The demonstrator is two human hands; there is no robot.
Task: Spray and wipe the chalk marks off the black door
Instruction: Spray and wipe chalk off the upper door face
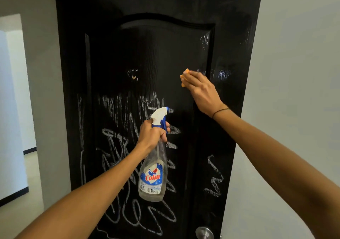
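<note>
The black door (158, 51) fills the middle of the view. Its upper half looks wet and free of chalk. White chalk marks (117, 146) cover the lower panel, and a smaller scribble (214, 178) sits on the right stile. My left hand (152, 135) grips the neck of a clear spray bottle (153, 176) with a white and blue trigger head, nozzle towards the door. My right hand (200, 89) presses an orange cloth (184, 76) against the door at the panel's right edge, above the chalk.
A silver door knob (204, 233) shows at the bottom right of the door. A pale wall (294, 73) stands to the right. On the left a doorway (12, 110) opens onto another room with a light floor.
</note>
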